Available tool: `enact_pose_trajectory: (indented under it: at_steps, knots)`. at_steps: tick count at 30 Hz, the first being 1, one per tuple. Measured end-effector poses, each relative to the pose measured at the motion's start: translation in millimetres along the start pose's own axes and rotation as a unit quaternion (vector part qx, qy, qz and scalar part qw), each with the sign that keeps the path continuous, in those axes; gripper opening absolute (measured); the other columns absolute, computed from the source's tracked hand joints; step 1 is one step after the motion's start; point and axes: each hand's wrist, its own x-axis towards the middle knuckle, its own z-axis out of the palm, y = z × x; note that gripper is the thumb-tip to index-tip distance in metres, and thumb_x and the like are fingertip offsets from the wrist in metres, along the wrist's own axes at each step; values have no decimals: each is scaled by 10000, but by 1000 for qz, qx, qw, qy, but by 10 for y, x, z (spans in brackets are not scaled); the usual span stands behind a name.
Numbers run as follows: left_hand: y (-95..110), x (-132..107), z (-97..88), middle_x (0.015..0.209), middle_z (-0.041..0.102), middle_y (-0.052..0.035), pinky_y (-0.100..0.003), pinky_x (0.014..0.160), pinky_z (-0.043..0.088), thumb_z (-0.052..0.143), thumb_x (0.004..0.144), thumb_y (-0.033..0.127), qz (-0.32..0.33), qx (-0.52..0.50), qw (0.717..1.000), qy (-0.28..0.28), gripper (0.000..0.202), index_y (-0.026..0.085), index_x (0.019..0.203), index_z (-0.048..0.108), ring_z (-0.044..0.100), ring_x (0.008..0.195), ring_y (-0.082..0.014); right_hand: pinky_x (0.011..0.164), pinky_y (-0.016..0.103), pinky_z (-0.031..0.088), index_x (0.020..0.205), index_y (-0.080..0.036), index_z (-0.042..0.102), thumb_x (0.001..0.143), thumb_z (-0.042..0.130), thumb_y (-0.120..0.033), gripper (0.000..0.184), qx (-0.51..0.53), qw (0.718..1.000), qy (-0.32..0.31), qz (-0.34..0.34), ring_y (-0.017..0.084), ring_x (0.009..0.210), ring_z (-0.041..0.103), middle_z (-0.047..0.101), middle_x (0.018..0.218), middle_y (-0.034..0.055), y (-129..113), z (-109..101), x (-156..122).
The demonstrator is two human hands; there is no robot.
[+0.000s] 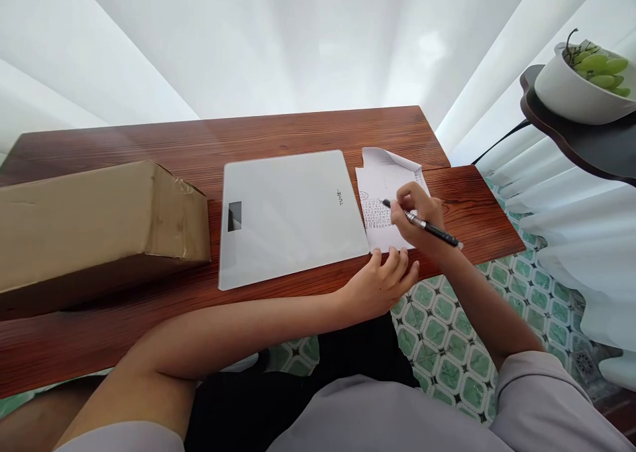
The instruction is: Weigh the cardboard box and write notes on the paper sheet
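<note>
My right hand (pixel 419 215) is closed around a black and silver pen (pixel 431 228). Its dark tip points left, at a white sheet of paper (pixel 390 180) lying on the table. Small dark writing fills the sheet's middle band, and one mark at the left is circled. The far edge of the paper is folded over and lifts a little. At the near edge of the sheet rests my left hand (pixel 380 283), palm down with the fingers stretched out and slightly apart, holding nothing.
Left of the paper lies a flat white scale (pixel 288 217) with a small dark display. A cardboard box (pixel 99 220) sits on the left of the reddish wooden table (pixel 278 130). At the upper right, a white bowl (pixel 571 94) of green grapes stands on a dark shelf (pixel 586 144). White curtains hang behind.
</note>
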Motion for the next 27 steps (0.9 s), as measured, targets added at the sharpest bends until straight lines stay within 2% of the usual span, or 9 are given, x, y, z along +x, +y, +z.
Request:
enact_pose_trajectory:
  at_steps: [2, 4, 5, 8, 10, 13, 18, 23, 27]
  knots:
    - [11, -12, 20, 1401, 591, -210, -467, 932, 503, 374, 1010, 247, -3, 10, 1000, 10, 468, 94, 1430, 512, 590, 1209, -315, 524, 231, 459, 955, -206, 553, 929, 454, -286, 130, 156, 976, -105, 109, 107, 515, 584, 663, 649, -21, -38, 92, -57]
    - [18, -22, 38, 1362, 610, -189, -465, 937, 512, 379, 1006, 214, -6, 21, 999, 25, 434, 94, 1389, 543, 590, 1188, -297, 514, 247, 471, 891, -190, 599, 948, 437, -335, 225, 218, 952, -133, 169, 120, 504, 590, 659, 618, -2, -14, 160, -122]
    - [19, -26, 44, 1333, 619, -178, -460, 935, 518, 380, 1006, 202, -6, 25, 999, 31, 418, 92, 1370, 555, 593, 1162, -282, 509, 254, 463, 810, -185, 603, 947, 463, -367, 268, 209, 953, -127, 180, 120, 485, 573, 634, 578, 0, 4, 185, -153]
    - [19, -30, 52, 1200, 640, -134, -440, 918, 539, 382, 1005, 172, -4, 25, 999, 47, 377, 84, 1309, 587, 598, 1040, -233, 512, 266, 425, 661, -188, 562, 909, 588, -430, 348, 131, 969, -107, 179, 107, 446, 507, 553, 485, -15, 30, 240, -219]
    - [19, -27, 53, 1100, 639, -107, -441, 920, 547, 377, 1002, 159, -10, 17, 999, 48, 352, 85, 1262, 603, 595, 976, -218, 525, 274, 419, 645, -197, 528, 883, 636, -437, 354, 98, 975, -109, 166, 112, 465, 507, 556, 492, -15, 18, 271, -240]
    - [23, -25, 59, 991, 624, -81, -439, 917, 557, 373, 1000, 157, -22, 0, 998, 56, 314, 101, 1189, 616, 587, 920, -207, 556, 285, 433, 664, -211, 485, 902, 620, -435, 354, 78, 977, -121, 156, 120, 479, 515, 566, 505, -22, -4, 308, -252]
    - [43, -37, 77, 1000, 614, -71, -465, 935, 559, 391, 988, 171, -41, -11, 997, 59, 298, 127, 1198, 598, 590, 949, -218, 601, 288, 444, 698, -217, 442, 979, 509, -422, 354, 80, 975, -139, 152, 112, 458, 514, 550, 501, -44, -3, 331, -266]
    - [65, -46, 87, 1012, 610, -70, -463, 923, 563, 393, 996, 168, -40, -7, 999, 30, 305, 137, 1238, 575, 585, 947, -212, 610, 289, 440, 702, -221, 419, 987, 480, -433, 360, 80, 974, -152, 150, 117, 471, 503, 534, 498, -43, -7, 338, -260]
    - [65, -37, 95, 969, 595, -57, -462, 906, 572, 387, 993, 155, -41, -11, 998, 47, 287, 135, 1199, 586, 577, 898, -203, 588, 284, 415, 680, -220, 415, 972, 488, -413, 358, 62, 976, -153, 144, 115, 489, 467, 520, 498, -36, 1, 365, -249]
